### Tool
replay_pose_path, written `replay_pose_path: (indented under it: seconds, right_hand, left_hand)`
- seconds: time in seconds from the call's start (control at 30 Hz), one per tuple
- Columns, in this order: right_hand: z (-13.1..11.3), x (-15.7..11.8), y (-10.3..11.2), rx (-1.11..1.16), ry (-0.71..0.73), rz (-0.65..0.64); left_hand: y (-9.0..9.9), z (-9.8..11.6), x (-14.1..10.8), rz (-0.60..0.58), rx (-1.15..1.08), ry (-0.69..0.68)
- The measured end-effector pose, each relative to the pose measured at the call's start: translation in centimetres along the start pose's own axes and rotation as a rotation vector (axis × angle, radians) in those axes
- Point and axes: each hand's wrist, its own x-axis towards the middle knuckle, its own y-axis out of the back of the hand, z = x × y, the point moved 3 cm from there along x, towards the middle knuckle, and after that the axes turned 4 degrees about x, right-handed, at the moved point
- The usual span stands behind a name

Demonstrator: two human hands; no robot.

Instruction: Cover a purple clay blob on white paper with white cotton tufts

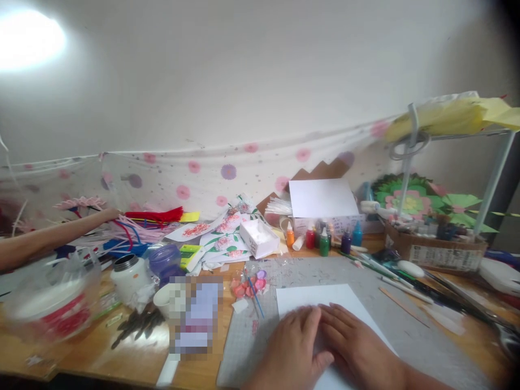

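A white sheet of paper [320, 295] lies on a grey cutting mat [235, 352] in front of me. My left hand [286, 344] rests on the paper, palm down, with its thumb stretched to the right. Beside it, my right hand [355, 338] also lies palm down, fingers stretched over the sheet. The fingertips of both hands meet near the paper's middle, and whatever is under the palms is hidden. Just beyond the left hand are a palette with pink and orange paint [247, 284] and a thin blue brush [255, 295].
Paint bottles [324, 242] and a small white box [260, 238] stand behind the mat. Scissors [506, 338] and brushes lie right, before a cardboard box [439, 252]. At left are a white tub [52, 309], a jar [130, 276] and another person's arm [60, 235].
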Motion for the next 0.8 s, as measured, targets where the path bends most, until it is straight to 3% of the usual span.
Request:
replay_pose_path:
  seconds: [0.23, 0.5, 0.8]
  right_hand:
    - [0.5, 0.2, -0.8, 0.082, -0.087, -0.152]
    - [1.5, -0.3, -1.4, 0.084, -0.152, -0.164]
    - [1.6, -0.2, -1.5, 0.068, -0.137, -0.182]
  left_hand:
    - [-0.2, 0.1, 0.0, -0.013, -0.001, 0.033]
    - [0.2, 0.1, -0.2, 0.039, 0.031, 0.026]
    - [0.0, 0.1, -0.1, 0.005, 0.047, 0.031]
